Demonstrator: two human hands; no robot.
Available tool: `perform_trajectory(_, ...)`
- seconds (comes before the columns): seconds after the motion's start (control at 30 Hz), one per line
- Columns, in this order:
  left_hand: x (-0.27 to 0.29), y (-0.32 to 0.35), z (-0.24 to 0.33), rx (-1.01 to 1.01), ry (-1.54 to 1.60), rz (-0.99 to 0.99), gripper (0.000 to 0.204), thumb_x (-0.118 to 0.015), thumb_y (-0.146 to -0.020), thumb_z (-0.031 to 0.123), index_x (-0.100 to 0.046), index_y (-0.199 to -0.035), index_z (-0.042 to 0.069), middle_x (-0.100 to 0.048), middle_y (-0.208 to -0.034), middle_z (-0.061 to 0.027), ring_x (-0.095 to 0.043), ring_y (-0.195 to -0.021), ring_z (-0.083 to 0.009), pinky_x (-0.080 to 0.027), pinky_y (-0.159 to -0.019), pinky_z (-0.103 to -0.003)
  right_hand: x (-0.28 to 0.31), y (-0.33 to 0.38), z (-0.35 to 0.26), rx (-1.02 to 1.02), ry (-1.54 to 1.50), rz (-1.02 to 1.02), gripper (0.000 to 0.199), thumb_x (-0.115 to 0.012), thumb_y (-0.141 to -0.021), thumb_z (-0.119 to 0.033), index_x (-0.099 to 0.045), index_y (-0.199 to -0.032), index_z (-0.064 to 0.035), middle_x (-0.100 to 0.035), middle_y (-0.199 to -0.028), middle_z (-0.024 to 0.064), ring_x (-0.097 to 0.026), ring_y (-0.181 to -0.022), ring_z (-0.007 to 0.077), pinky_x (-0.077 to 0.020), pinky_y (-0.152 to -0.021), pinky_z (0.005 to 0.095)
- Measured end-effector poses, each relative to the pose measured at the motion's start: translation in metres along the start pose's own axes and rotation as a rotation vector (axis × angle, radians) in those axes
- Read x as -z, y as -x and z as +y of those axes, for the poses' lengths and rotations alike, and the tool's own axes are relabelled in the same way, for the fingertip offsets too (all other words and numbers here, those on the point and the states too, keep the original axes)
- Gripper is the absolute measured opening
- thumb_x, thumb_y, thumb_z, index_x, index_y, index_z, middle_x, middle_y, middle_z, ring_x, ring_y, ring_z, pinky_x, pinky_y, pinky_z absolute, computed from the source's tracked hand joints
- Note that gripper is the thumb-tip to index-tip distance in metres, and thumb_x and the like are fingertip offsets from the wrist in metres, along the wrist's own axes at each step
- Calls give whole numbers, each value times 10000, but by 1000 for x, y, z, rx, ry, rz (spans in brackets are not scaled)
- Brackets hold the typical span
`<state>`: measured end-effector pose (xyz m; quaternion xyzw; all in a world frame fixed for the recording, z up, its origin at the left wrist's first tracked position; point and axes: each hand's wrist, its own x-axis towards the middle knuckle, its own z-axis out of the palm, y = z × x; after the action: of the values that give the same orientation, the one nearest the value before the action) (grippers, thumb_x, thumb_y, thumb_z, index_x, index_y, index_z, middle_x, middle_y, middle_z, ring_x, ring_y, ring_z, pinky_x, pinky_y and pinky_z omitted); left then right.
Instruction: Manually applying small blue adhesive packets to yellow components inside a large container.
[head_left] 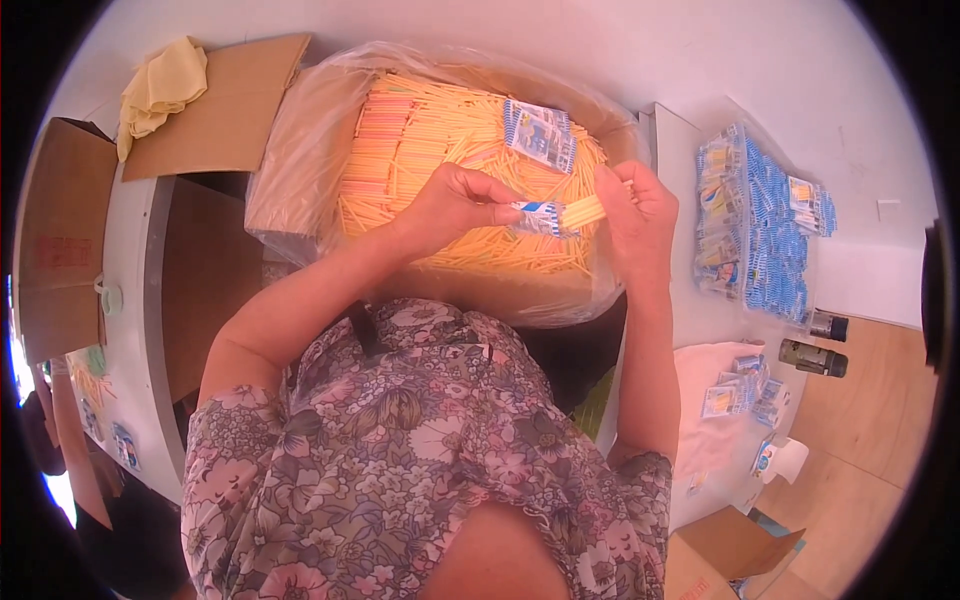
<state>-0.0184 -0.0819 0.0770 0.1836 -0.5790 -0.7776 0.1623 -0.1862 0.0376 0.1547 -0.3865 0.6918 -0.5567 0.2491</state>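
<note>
In front of me is a cardboard box lined with clear plastic [290,130], full of thin yellow and pink sticks [420,130]. Above its right half, my left hand [460,205] pinches a small blue-and-white plastic packet [540,217] between thumb and fingers. My right hand [640,210] grips a small bunch of yellow sticks [583,211], whose left ends are at the packet's right end. How far the ends reach inside I cannot tell. Another blue-edged packet [540,135] lies flat on the sticks behind my hands.
On the right, a clear plastic bin [745,215] holds many blue packets; several more packets [740,390] lie on a pink cloth [705,430]. Cardboard boxes [70,230] and a yellow cloth [165,85] are at left. Another person's arm [75,440] shows at far left.
</note>
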Motion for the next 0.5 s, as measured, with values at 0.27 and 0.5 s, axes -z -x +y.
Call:
perform_trajectory(0.27,-3,3,-5,35,55,26,157,-666,-815,45,-685,-960,-10,-682,-868,-67,-610,-792,-97,-500,-743,-237,-10,13,-14,211,329,-106,168,-610,-877,-145,-586,-793,-2,-547,-648,-30,-468,-619,21,-393,-541,207)
perform_trajectory(0.5,-21,-1,-6,61,203,29,145,-661,-839,113,-698,-929,6,-680,-845,-45,-597,-779,-87,-487,-738,-239,11,19,-3,181,67,-17,178,-639,-853,-158,-592,-919,0,-545,-642,1,-457,-592,50,-392,-533,226)
